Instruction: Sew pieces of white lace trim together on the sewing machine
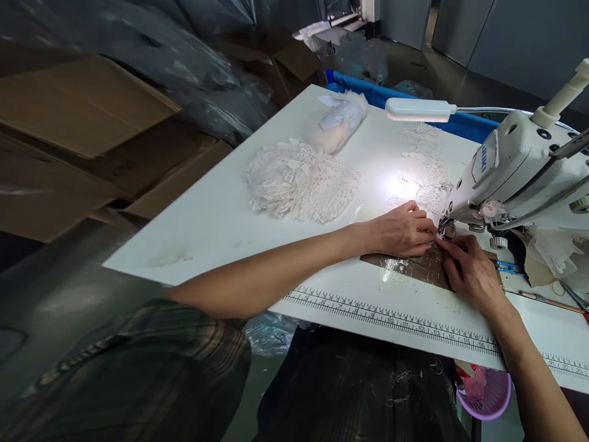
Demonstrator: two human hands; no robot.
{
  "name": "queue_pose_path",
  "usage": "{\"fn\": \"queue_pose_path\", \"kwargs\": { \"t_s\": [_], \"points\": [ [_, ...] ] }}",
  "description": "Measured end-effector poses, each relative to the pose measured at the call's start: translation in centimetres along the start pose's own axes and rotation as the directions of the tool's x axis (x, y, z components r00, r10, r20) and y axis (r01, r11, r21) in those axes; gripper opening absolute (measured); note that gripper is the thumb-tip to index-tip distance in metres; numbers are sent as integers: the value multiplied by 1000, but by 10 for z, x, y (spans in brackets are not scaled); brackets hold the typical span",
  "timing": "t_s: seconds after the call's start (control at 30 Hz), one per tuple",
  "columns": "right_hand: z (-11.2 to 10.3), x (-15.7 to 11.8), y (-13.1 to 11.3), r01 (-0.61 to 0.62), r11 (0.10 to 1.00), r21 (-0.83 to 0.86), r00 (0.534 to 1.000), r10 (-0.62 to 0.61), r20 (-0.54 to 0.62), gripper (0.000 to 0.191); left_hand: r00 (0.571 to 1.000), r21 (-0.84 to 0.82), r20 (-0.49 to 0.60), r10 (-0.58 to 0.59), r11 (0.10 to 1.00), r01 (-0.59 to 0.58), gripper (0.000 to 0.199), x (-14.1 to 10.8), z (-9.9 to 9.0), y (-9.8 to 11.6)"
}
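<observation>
A white sewing machine stands at the right, its presser foot low over the work. My left hand is closed just left of the foot, fingers curled on the edge of white lace that spreads out behind it. From the other side my right hand pinches at the same spot, index finger and thumb drawn together close to the needle. Only a sliver of white shows between the fingertips. Under both hands lies a brown, worn plate.
A heap of white lace and a tied pale bundle lie on the white table. A lamp shines on the lace. Blue-handled snips lie right. A purple basket is below; cardboard boxes stand left.
</observation>
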State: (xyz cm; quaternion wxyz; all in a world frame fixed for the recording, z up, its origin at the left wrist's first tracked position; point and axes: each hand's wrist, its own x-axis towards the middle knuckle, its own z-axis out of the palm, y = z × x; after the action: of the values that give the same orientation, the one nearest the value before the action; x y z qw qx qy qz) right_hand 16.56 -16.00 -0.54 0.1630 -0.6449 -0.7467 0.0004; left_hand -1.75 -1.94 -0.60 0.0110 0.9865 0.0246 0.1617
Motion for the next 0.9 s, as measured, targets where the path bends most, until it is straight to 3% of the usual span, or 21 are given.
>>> {"fn": "queue_pose_path", "kwargs": {
  "t_s": [0.47,0.6,0.7,0.8,0.9],
  "points": [
    [-1,6,-13,-37,996,-79,999,37,10,40,994,116,98,-41,993,29,32,0,-6,2],
    [-9,3,-4,-43,996,78,999,45,-22,37,991,104,114,-74,993,63,33,1,-8,3],
    [-19,4,11,-115,972,207,993,115,12,36,990,107,119,-76,992,63,37,2,-8,2],
    [-25,10,27,-217,928,304,976,195,102,49,989,115,124,-80,991,66,40,3,-9,1],
    [-23,16,35,-236,901,364,971,205,122,63,989,93,123,-87,993,76,39,3,-9,0]
  ]
}}
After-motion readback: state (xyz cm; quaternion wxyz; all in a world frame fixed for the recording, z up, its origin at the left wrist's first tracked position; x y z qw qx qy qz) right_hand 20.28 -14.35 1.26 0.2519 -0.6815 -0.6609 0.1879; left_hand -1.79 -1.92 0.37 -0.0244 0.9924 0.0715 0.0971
